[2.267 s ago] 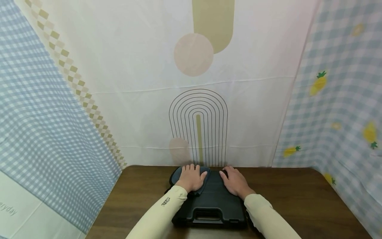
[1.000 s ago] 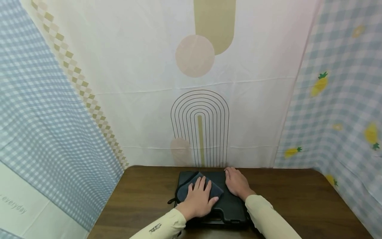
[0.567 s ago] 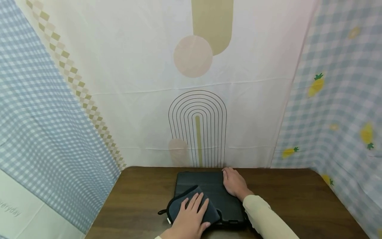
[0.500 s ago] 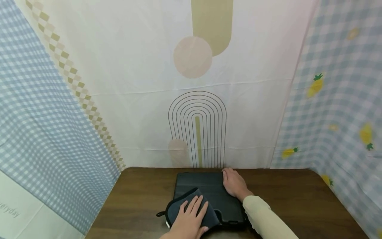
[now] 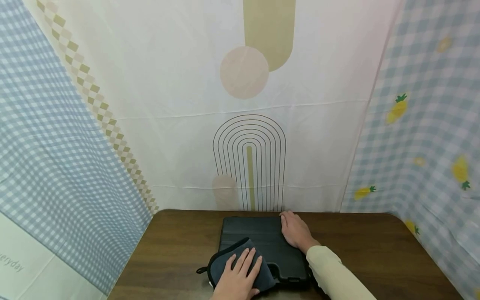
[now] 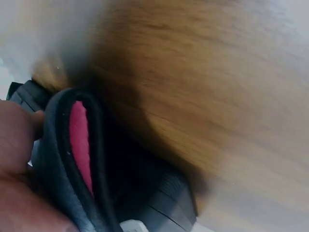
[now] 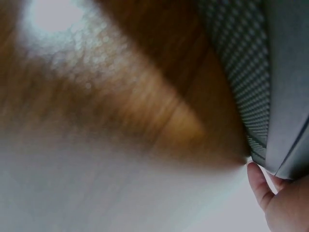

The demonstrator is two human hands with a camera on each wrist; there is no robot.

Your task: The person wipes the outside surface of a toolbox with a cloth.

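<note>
A black plastic carrying case [image 5: 258,229] with a handle cut-out lies flat on the wooden table. Across its near left part lies a dark blue cloth [image 5: 221,264] with black edging and a small loop at the left. My left hand [image 5: 240,275] presses on this cloth, fingers straight and slightly spread. In the left wrist view the cloth [image 6: 60,140] is folded, with a pink inner side showing between its layers. My right hand [image 5: 295,231] holds the case's far right corner, its fingertips curled over the edge; the right wrist view shows the case's textured side [image 7: 246,72].
The brown table [image 5: 180,241] ends at a white patterned curtain [image 5: 180,154] just behind the case. Blue checked cloth [image 5: 86,166] hangs on the left, and checked cloth with pineapples [image 5: 405,137] on the right.
My left hand and the cloth have slid from the case's far left part toward me, down to its handle side. The right hand has shifted slightly onto the far right corner; the case stays put.
</note>
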